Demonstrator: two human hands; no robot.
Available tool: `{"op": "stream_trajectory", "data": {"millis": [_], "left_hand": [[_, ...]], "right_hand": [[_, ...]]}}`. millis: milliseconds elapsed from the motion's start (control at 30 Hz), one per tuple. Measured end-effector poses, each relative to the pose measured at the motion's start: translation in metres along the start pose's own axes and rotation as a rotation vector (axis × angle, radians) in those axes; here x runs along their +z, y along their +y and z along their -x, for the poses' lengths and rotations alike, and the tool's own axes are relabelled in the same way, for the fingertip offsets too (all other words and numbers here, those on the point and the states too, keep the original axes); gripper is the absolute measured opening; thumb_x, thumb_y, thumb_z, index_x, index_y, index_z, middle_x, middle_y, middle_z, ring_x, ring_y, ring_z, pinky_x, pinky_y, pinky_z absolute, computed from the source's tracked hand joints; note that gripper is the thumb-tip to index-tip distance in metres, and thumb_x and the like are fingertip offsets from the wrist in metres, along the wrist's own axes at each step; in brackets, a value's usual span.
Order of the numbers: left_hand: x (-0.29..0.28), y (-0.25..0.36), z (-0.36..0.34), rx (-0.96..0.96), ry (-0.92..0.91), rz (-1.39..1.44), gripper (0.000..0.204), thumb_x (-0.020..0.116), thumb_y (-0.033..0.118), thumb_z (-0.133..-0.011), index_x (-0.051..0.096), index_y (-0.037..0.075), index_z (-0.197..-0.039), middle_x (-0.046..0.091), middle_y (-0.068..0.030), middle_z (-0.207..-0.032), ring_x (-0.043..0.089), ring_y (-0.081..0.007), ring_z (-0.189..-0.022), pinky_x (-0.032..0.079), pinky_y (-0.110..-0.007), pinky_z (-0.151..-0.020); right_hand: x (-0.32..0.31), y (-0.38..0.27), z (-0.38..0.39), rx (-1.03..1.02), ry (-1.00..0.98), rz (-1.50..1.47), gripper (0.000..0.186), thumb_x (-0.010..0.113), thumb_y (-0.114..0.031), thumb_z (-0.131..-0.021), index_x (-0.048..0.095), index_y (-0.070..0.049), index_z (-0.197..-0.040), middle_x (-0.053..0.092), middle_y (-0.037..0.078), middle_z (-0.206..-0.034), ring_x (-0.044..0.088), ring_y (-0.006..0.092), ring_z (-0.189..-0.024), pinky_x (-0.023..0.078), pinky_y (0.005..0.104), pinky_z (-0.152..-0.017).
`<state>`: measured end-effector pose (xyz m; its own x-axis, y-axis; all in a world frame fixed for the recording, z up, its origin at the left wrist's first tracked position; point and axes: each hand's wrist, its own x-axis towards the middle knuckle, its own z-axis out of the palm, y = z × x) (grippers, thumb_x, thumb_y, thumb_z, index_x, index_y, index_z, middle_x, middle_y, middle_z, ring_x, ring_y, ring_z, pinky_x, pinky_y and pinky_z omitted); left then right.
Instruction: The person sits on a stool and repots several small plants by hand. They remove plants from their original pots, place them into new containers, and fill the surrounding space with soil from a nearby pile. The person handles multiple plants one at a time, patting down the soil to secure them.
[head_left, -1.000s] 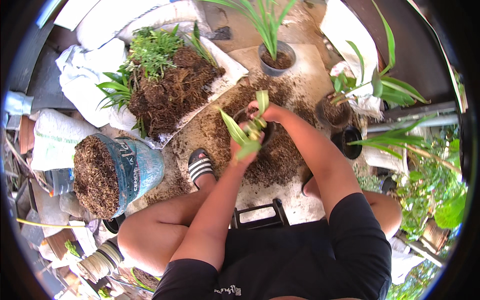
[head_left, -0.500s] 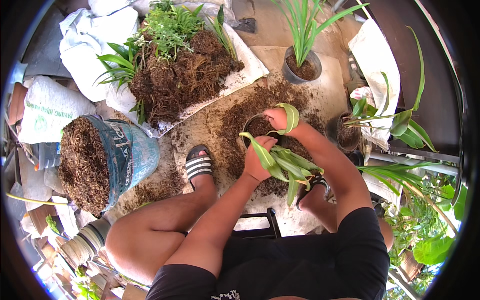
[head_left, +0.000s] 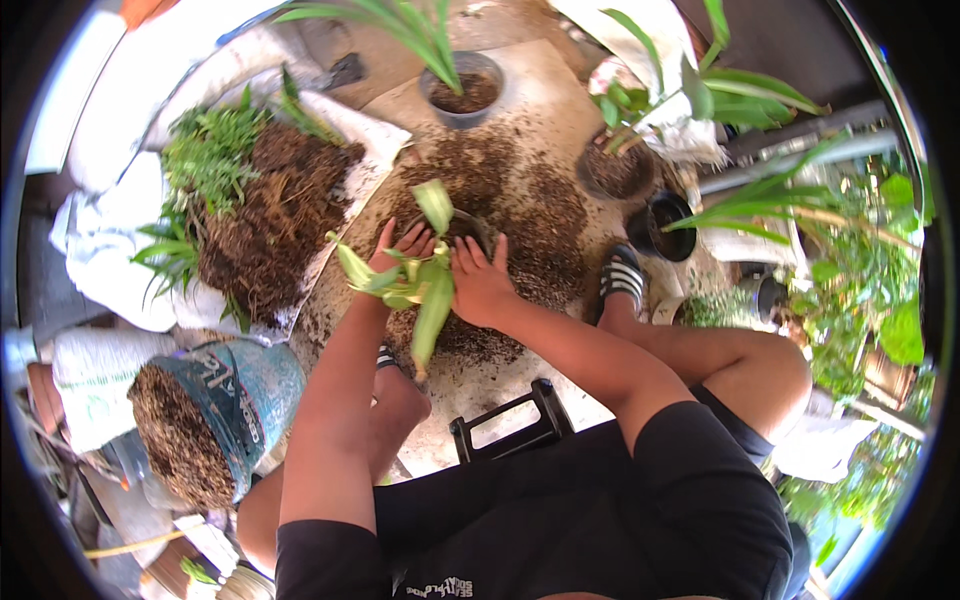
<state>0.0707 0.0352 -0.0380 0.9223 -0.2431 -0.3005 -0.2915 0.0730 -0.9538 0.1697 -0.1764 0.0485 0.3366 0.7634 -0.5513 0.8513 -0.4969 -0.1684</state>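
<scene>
A small leafy plant [head_left: 433, 300] with pale green leaves stands in a dark pot [head_left: 468, 225] between my hands, amid spilled soil. My left hand [head_left: 393, 250] is at the pot's left side, fingers apart over the soil; the leaves hide part of it. My right hand [head_left: 480, 278] lies on the right side of the pot and soil with fingers stretched out, close against the plant's base. Neither hand shows anything gripped in it.
A heap of rooted plants and soil [head_left: 270, 220] lies on white sacking at left, above a tilted blue bucket of growing mix [head_left: 180, 430]. Potted plants stand ahead [head_left: 466, 90] and right [head_left: 615, 170], beside a black pot [head_left: 660, 226]. A black stool [head_left: 510, 425] sits between my legs.
The view has shifted. Both hands have moved from bunched round the plant to spread on either side of the pot, and the leaves now hang toward me over my left hand.
</scene>
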Motion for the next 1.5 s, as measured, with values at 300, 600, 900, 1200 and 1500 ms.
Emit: {"op": "stream_trajectory", "data": {"millis": [300,600,900,1200,1500], "left_hand": [[-0.021,-0.022,0.013,-0.191,0.048,1.470,0.056,0.054,0.040,-0.095,0.052,0.012,-0.144,0.053,-0.0182,-0.146,0.040,-0.0356,-0.143,0.023,-0.060,-0.121],[-0.093,-0.077,0.013,-0.365,-0.439,2.021,0.053,0.052,0.028,-0.097,0.052,0.008,-0.146,0.047,-0.0142,-0.154,0.043,-0.0302,-0.143,0.034,-0.055,-0.114],[-0.069,-0.053,0.027,-0.184,-0.124,1.970,0.045,0.054,0.034,-0.100,0.060,0.011,-0.138,0.055,-0.0082,-0.147,0.046,-0.0243,-0.141,0.040,-0.048,-0.111],[0.003,-0.056,0.002,-0.286,0.148,1.561,0.046,0.065,0.023,-0.090,0.062,0.012,-0.135,0.059,-0.0076,-0.143,0.048,-0.0264,-0.140,0.029,-0.054,-0.118],[0.036,0.032,-0.019,-0.145,0.229,2.772,0.053,0.050,0.018,-0.097,0.044,0.012,-0.150,0.041,-0.0073,-0.158,0.034,-0.0262,-0.150,0.017,-0.049,-0.128]], "right_hand": [[-0.024,0.022,0.019,-0.087,-0.191,-0.038,0.067,0.031,-0.037,-0.105,0.022,0.001,-0.159,0.020,0.015,-0.167,0.015,0.0296,-0.156,-0.007,0.0711,-0.118],[-0.009,0.051,-0.008,-0.160,0.139,0.143,0.058,0.036,-0.025,-0.103,0.036,0.001,-0.155,0.031,0.015,-0.164,0.027,0.0294,-0.152,0.001,0.0713,-0.119],[-0.016,0.059,-0.040,-0.287,0.083,0.015,0.060,0.045,-0.014,-0.097,0.037,-0.010,-0.156,0.039,0.009,-0.160,0.033,0.0217,-0.149,0.008,0.0689,-0.122],[-0.048,0.055,-0.049,-0.269,-0.081,-0.162,0.079,0.049,0.000,-0.089,0.019,-0.008,-0.161,0.071,0.010,-0.094,0.068,0.0330,-0.102,0.013,0.0676,-0.120],[0.016,-0.001,0.012,0.055,0.276,-0.243,0.068,0.051,-0.031,-0.096,0.034,0.002,-0.153,0.038,0.019,-0.155,0.032,0.0310,-0.147,0.007,0.0747,-0.116]]}}
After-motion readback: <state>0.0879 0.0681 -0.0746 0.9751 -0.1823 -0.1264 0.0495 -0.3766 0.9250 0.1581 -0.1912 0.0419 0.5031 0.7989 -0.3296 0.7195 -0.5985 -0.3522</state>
